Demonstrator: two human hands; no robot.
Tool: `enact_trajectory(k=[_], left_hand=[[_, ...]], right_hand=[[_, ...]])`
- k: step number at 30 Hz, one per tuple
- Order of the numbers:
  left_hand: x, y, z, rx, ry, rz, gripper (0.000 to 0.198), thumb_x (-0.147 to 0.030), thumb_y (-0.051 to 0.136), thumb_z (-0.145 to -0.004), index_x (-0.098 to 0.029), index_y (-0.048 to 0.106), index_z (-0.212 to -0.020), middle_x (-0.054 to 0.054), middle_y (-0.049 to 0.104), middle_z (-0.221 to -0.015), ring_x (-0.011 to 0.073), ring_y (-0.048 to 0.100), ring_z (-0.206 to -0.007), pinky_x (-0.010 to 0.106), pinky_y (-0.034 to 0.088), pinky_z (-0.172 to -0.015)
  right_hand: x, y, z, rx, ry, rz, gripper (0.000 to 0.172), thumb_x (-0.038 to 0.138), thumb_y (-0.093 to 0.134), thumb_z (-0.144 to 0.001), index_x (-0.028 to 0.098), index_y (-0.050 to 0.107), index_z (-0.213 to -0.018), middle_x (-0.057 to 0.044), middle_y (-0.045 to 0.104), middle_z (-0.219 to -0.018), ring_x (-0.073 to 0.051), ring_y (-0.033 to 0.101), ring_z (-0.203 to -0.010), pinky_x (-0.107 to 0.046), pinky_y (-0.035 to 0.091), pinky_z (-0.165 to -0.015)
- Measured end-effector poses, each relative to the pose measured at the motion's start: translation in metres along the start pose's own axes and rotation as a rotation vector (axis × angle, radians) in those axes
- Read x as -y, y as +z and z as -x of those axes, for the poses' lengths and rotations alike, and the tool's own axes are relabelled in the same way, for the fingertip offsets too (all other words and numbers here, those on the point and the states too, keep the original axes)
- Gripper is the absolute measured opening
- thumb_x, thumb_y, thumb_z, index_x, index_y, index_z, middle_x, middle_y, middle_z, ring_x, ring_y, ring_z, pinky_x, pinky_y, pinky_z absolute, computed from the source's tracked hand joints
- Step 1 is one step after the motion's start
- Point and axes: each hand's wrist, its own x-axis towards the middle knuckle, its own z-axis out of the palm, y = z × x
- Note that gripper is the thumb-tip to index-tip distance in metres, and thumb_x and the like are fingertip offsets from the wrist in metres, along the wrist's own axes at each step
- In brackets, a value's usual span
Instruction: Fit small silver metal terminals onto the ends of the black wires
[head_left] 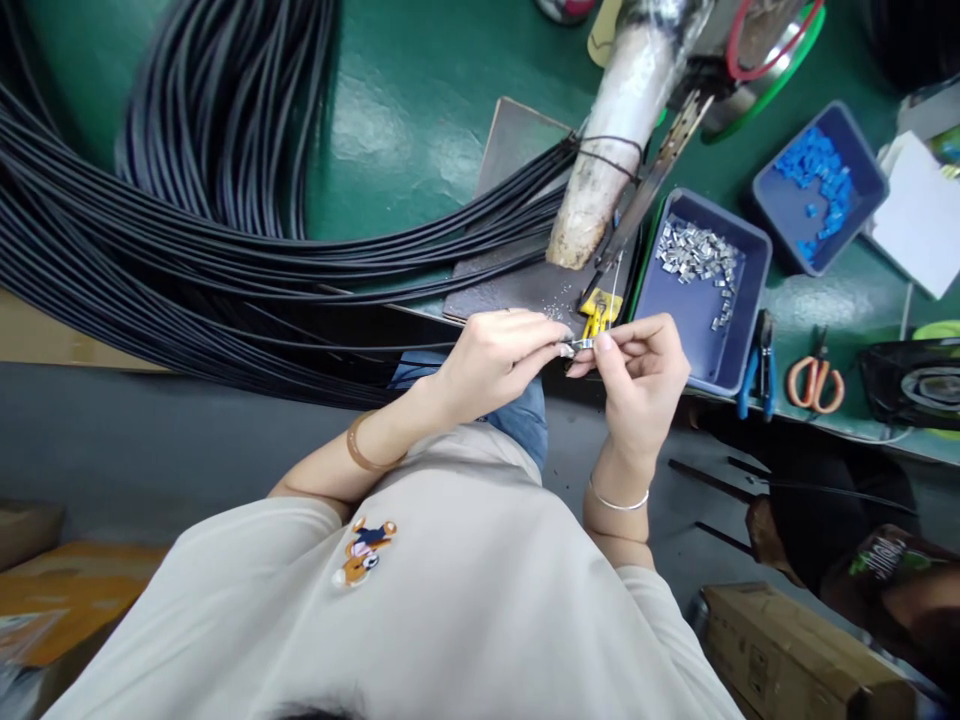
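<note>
Your left hand (499,360) and right hand (641,385) meet at the near edge of the green bench (405,120), the fingertips of both pinching one small silver metal clip (582,345). Just beyond sits a dark blue plastic tray (697,340) of loose silver clips (697,252). A thick bundle of black cables (187,230) sweeps across the bench to the left. Farther right stands a second blue tray (787,205) of blue pieces (817,165).

Both hands are bare. Just behind the pinch of the left hand (495,362), a brown bangle (363,452) rings the wrist; behind that of the right hand (639,382), a thin silver bracelet (616,502). Farther back, a cream short-sleeved T-shirt (487,610) bears a small cartoon figure (364,550). Blue jeans (521,412) show beneath the grip.
</note>
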Motion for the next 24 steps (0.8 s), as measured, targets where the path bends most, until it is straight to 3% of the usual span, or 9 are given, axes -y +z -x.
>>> enact_trajectory(k=[4, 9, 13, 17, 21, 24], left_hand=[[-0.004, -0.006, -0.003, 0.109, -0.239, 0.229, 0.025, -0.019, 0.058, -0.089, -0.015, 0.060, -0.064, -0.003, 0.057, -0.054, 0.0068, 0.046, -0.049, 0.022, 0.034, -0.053], [-0.005, -0.007, -0.007, 0.147, -0.415, 0.398, 0.022, -0.019, 0.060, -0.085, -0.012, 0.061, -0.063, -0.003, 0.053, -0.054, 0.0062, 0.042, -0.052, 0.022, 0.032, -0.052], [-0.002, -0.002, -0.005, 0.140, -0.442, 0.406, 0.018, -0.019, 0.060, -0.083, -0.011, 0.065, -0.068, -0.002, 0.050, -0.058, 0.0067, 0.039, -0.056, 0.022, 0.029, -0.053], [-0.001, 0.000, -0.004, 0.142, -0.434, 0.381, 0.016, -0.019, 0.060, -0.082, -0.010, 0.069, -0.072, -0.001, 0.052, -0.060, 0.0070, 0.039, -0.057, 0.022, 0.030, -0.054], [-0.001, 0.001, -0.004, 0.133, -0.392, 0.371, 0.014, -0.017, 0.061, -0.081, -0.011, 0.070, -0.074, 0.001, 0.061, -0.066, 0.0075, 0.046, -0.058, 0.021, 0.035, -0.056], [0.000, 0.002, -0.003, 0.114, -0.394, 0.343, 0.013, -0.017, 0.062, -0.081, -0.011, 0.070, -0.073, 0.000, 0.061, -0.064, 0.0073, 0.046, -0.057, 0.021, 0.033, -0.055]], right_hand=[[0.002, 0.004, 0.004, -0.070, -0.030, 0.030, 0.014, 0.031, 0.063, -0.090, 0.022, 0.053, -0.086, 0.007, 0.064, -0.074, -0.009, 0.069, -0.060, -0.020, 0.059, -0.057], [0.008, 0.002, 0.009, -0.179, -0.050, 0.129, 0.011, 0.029, 0.063, -0.090, 0.020, 0.060, -0.086, 0.006, 0.068, -0.072, -0.006, 0.064, -0.051, -0.018, 0.052, -0.050], [0.013, -0.006, 0.014, -0.183, -0.198, 0.354, 0.015, 0.027, 0.059, -0.092, 0.023, 0.070, -0.101, 0.004, 0.070, -0.069, -0.007, 0.062, -0.049, -0.020, 0.045, -0.046], [0.011, -0.006, 0.015, -0.095, -0.337, 0.499, 0.017, 0.026, 0.062, -0.090, 0.026, 0.074, -0.102, 0.003, 0.073, -0.073, -0.008, 0.062, -0.052, -0.021, 0.049, -0.053], [0.004, 0.000, 0.013, -0.044, -0.249, 0.398, 0.018, 0.023, 0.060, -0.091, 0.024, 0.074, -0.101, 0.001, 0.076, -0.082, -0.007, 0.062, -0.052, -0.020, 0.048, -0.053], [0.000, 0.003, 0.013, -0.114, -0.197, 0.324, 0.018, 0.025, 0.060, -0.092, 0.024, 0.074, -0.101, 0.001, 0.075, -0.079, -0.006, 0.058, -0.049, -0.021, 0.042, -0.048]])
